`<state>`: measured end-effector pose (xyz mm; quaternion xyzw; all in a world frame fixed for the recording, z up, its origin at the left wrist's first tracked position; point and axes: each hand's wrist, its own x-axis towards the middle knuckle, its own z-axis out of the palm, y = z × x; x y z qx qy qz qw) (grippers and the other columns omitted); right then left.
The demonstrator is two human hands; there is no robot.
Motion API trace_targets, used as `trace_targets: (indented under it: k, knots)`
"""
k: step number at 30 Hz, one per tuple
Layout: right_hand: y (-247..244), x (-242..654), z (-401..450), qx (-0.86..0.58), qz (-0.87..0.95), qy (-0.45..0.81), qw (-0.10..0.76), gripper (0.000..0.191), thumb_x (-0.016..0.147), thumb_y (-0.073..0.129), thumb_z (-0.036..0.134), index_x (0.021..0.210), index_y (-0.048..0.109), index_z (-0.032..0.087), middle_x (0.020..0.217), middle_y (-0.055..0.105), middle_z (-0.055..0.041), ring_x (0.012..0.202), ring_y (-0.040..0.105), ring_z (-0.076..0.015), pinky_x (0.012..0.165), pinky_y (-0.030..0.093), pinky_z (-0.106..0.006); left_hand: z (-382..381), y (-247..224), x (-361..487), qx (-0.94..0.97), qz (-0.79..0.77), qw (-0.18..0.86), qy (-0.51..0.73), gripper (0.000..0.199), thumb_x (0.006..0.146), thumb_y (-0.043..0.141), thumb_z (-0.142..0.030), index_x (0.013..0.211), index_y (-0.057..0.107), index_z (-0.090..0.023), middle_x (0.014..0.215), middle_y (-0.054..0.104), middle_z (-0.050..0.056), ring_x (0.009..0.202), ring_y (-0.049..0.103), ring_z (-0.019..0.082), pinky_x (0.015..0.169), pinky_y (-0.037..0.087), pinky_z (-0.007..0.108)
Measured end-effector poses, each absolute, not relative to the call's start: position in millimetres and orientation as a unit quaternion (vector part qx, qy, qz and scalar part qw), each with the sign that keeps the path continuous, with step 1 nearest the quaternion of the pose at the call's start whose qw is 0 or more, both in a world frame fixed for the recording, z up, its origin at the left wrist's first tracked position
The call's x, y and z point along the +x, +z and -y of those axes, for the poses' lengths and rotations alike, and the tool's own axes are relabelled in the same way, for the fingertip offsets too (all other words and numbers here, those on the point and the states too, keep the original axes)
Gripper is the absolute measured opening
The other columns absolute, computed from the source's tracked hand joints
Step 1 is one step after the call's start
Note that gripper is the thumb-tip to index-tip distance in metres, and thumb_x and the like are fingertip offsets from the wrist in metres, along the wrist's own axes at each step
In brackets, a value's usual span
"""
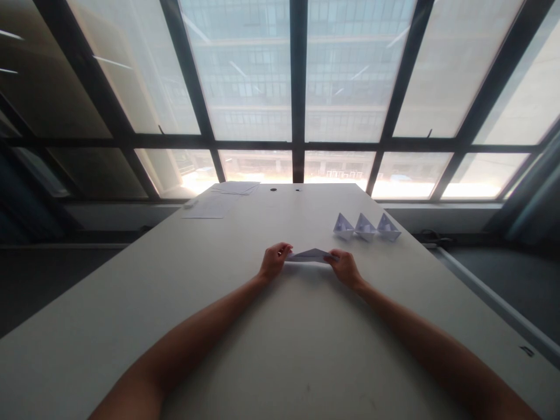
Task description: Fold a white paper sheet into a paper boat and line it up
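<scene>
A folded sheet of white paper (311,255) with a low peak in its middle is stretched between my two hands, just over the table. My left hand (275,259) pinches its left end between thumb and fingers. At the opposite end, my right hand (344,265) grips the paper the same way. Beyond my right hand stand three folded paper boats, the left one (343,226), the middle one (364,227) and the right one (388,227), side by side in a row.
The long white table (219,350) runs away from me toward large framed windows. Flat paper sheets (210,207) lie at its far left, with more sheets (236,187) behind them. A small white object (191,203) sits by the left edge. Dark round holes (273,189) mark the far end.
</scene>
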<state>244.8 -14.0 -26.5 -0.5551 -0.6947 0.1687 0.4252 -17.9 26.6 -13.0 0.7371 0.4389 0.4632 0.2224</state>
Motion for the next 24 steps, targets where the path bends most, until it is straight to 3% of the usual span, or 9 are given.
trace_targets:
  k: [6,14,19,24]
  knots:
    - [-29.8,248.7,10.5,-0.551,0.695,0.167,0.43,0.03,0.086,0.057,0.042,0.072,0.068,0.018,0.067,0.066,-0.0021,0.066,0.058,-0.0185,0.066,0.042,-0.026,-29.1,-13.1,-17.8,0.735,-0.448,0.254,0.442,0.031,0.087,0.06,-0.044,0.086,0.074,-0.016,0.083,0.075,0.006,0.077,0.068,0.021,0.076,0.052,0.032]
    - [-32.9,251.6,6.4,-0.565,0.684,0.162,0.432,0.029,0.084,0.058,0.041,0.073,0.068,0.017,0.067,0.066,-0.0027,0.065,0.055,-0.0181,0.063,0.037,-0.027,-31.9,-17.7,-18.7,0.717,-0.451,0.309,0.432,0.034,0.074,0.072,-0.042,0.093,0.072,-0.014,0.084,0.074,0.007,0.077,0.068,0.021,0.076,0.055,0.032]
    - [-34.9,252.1,5.2,-0.558,0.686,0.166,0.437,0.029,0.084,0.058,0.041,0.073,0.068,0.016,0.068,0.067,-0.0029,0.065,0.055,-0.0181,0.064,0.038,-0.027,-30.8,-17.6,-19.2,0.723,-0.47,0.276,0.425,0.021,0.073,0.071,-0.035,0.079,0.069,-0.016,0.076,0.071,0.004,0.07,0.066,0.018,0.068,0.053,0.029]
    - [-35.4,252.0,5.2,-0.555,0.687,0.17,0.437,0.029,0.085,0.058,0.041,0.074,0.069,0.016,0.068,0.066,-0.0029,0.065,0.055,-0.0181,0.064,0.039,-0.027,-24.9,-16.0,-16.7,0.749,-0.46,0.264,0.397,0.021,0.078,0.068,-0.036,0.076,0.069,-0.015,0.074,0.071,0.004,0.068,0.065,0.017,0.064,0.05,0.026]
